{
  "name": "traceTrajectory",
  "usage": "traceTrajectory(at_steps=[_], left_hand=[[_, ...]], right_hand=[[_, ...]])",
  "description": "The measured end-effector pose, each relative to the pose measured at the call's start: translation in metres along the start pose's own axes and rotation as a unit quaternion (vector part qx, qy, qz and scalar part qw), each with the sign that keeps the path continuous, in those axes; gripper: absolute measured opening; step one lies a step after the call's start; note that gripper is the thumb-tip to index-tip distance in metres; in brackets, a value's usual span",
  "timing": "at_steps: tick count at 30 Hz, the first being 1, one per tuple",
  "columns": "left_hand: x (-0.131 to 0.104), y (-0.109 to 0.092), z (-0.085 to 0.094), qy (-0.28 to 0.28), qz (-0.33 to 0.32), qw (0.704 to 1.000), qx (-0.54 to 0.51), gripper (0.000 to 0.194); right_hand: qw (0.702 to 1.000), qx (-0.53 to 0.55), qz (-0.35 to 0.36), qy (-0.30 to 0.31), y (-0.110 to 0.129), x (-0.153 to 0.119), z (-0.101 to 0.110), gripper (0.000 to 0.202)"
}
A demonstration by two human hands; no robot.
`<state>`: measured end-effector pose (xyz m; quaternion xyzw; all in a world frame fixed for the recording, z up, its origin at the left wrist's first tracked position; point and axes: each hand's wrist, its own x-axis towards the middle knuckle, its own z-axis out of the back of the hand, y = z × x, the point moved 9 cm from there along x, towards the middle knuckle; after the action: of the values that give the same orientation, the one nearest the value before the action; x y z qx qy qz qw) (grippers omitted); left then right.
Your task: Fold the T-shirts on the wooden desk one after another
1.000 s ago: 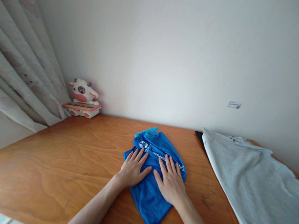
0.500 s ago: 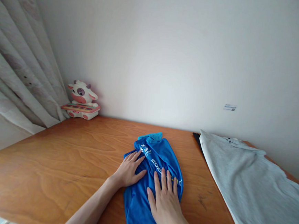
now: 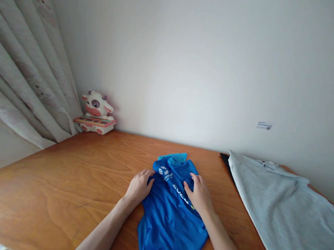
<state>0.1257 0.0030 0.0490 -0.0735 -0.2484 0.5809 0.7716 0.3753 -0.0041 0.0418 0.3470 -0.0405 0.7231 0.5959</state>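
A folded blue shirt with white lettering lies on the wooden table in front of me. My left hand grips its left edge near the top, fingers curled around the fabric. My right hand pinches the cloth on the right side of the upper part, over the lettering. A lighter blue collar part sticks out at the far end of the shirt.
A grey garment is spread over the table's right side, with something black under its far corner. A cow-shaped toy keyboard stands at the back left by the curtain. The wall runs along the table's far edge.
Both hands lay flat on the blue shirt before. Now they have slid up to its far half and closed on the fabric at the left and right edges.
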Motion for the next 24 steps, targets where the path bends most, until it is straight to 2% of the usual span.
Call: traceTrajectory(at_steps=[2,4,6,7,10,13,15,17,18,20,22,24], left_hand=[[0.000,-0.006,0.004,-0.019,-0.029,0.998,-0.047,0.024],[0.000,-0.013,0.015,-0.067,-0.060,0.991,-0.098,0.023],[-0.002,-0.014,0.032,-0.135,-0.067,0.978,-0.146,0.023],[-0.003,-0.011,0.041,-0.172,-0.057,0.970,-0.163,0.022],[-0.008,0.009,0.064,-0.269,0.002,0.942,-0.200,0.019],[-0.014,0.042,0.075,-0.332,0.090,0.894,-0.286,0.018],[-0.017,0.060,0.072,-0.345,0.142,0.860,-0.349,0.020],[-0.017,0.068,0.068,-0.339,0.170,0.848,-0.370,0.022],[-0.016,0.066,0.066,-0.327,0.169,0.859,-0.356,0.023],[-0.013,0.050,0.065,-0.288,0.131,0.910,-0.268,0.023],[-0.010,0.021,0.064,-0.246,0.053,0.960,-0.123,0.021],[-0.012,-0.008,0.058,-0.209,-0.030,0.977,-0.007,0.015]], right_hand=[[1.000,0.005,-0.017,0.022,-0.006,-0.005,-0.007,0.032],[0.998,0.027,-0.026,0.045,-0.007,-0.008,-0.008,0.031],[0.997,0.060,-0.043,0.030,-0.011,-0.008,0.000,0.035],[0.995,0.079,-0.056,0.004,-0.016,-0.007,0.007,0.038],[0.982,0.117,-0.110,-0.104,-0.041,-0.008,0.030,0.044],[0.963,0.114,-0.162,-0.185,-0.068,-0.011,0.050,0.046],[0.955,0.102,-0.177,-0.215,-0.078,-0.014,0.062,0.044],[0.956,0.098,-0.167,-0.218,-0.078,-0.014,0.072,0.041],[0.964,0.088,-0.155,-0.199,-0.074,-0.012,0.074,0.041],[0.981,0.042,-0.127,-0.138,-0.062,-0.007,0.073,0.046],[0.993,-0.011,-0.081,-0.080,-0.045,-0.004,0.067,0.042],[0.998,-0.019,-0.012,-0.051,-0.025,-0.001,0.061,0.024]])
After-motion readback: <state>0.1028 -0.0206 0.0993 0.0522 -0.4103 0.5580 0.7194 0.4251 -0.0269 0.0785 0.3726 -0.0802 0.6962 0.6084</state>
